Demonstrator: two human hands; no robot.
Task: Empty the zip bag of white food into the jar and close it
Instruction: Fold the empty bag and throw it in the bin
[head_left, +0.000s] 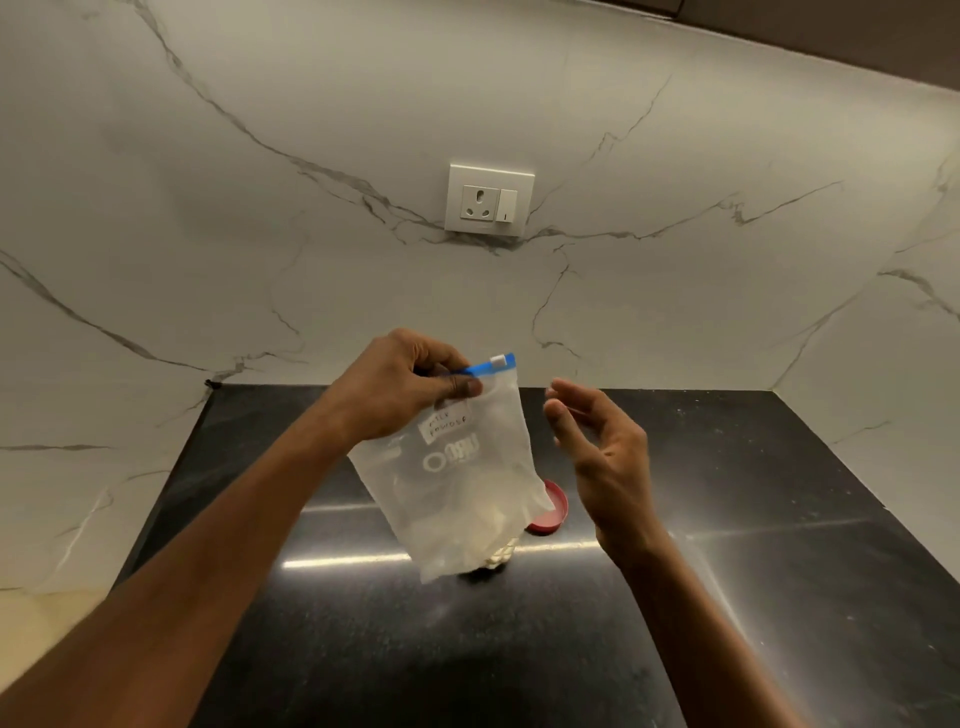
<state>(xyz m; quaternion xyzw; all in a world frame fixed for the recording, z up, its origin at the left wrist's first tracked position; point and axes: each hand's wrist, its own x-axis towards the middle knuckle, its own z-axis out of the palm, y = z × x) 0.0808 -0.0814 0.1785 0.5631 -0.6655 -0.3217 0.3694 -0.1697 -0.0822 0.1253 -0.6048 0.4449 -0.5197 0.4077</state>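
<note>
Head view: my left hand (400, 384) pinches blue zip strip at top of clear plastic zip bag (457, 483), bag hanging above black polished stone counter (727, 597). White slider (498, 359) sits at strip's right end. Handwritten white label (445, 422) on bag front. My right hand (602, 457) hovers just right of bag, fingers spread loose, holding nothing. Red round lid (551, 512) lies on counter behind bag. Something pale shows under bag's lower edge; cannot tell if jar. White wall socket (489, 199) on marble backsplash.
</note>
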